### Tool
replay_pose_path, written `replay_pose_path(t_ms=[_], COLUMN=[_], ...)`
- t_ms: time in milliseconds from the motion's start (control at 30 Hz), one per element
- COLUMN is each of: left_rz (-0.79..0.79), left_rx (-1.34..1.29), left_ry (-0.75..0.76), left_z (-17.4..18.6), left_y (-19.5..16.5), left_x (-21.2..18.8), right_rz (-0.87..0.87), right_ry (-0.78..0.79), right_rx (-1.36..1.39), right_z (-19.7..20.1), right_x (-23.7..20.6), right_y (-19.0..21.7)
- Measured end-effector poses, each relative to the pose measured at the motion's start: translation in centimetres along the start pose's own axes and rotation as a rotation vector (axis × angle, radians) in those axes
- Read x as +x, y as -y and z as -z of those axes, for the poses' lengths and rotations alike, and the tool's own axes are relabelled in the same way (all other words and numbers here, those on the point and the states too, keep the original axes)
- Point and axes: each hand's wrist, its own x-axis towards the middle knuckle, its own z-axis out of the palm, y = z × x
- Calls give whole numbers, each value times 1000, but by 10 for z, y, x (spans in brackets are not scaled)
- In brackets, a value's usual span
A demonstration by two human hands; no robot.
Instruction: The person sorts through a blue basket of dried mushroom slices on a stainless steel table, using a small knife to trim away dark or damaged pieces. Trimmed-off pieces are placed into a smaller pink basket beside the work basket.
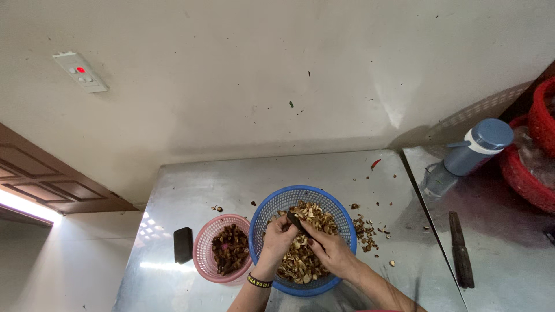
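My left hand [277, 238] and my right hand [332, 251] meet over a blue plastic basket [272, 211] full of light brown dried pieces. Between the fingers of both hands sits a small dark object [297, 222], possibly a small knife or a dark piece; I cannot tell which. A black band is on my left wrist. To the left of the blue basket stands a smaller pink basket [203, 249] holding darker brown pieces.
Everything rests on a steel table [191, 190] against a white wall. A black phone [183, 244] lies left of the pink basket. Brown scraps [367, 230] litter the steel on the right. A second steel surface holds a blue bottle [471, 151], a dark knife [461, 249] and red baskets [535, 150].
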Motion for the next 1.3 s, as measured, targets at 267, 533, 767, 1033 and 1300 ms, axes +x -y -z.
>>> replay_pose_path(t_ms=[267,533,767,1033,1300], left_rz=[40,62,27,13,-291], left_rx=[143,142,0,115,613], left_ry=[6,0,8,72,-71], left_z=[1,3,-3,16,30], left_y=[-1,9,10,6,-13], left_x=[0,4,2,0,-7], right_rz=[-401,-577,33,-559,-591], right_ry=[226,243,-28,133,-10], right_rx=[150,177,85,880,702], right_z=[17,11,-13,-7,19], right_x=[-2,0,-8,-6,-2], right_y=[10,4,-24,-36,-24])
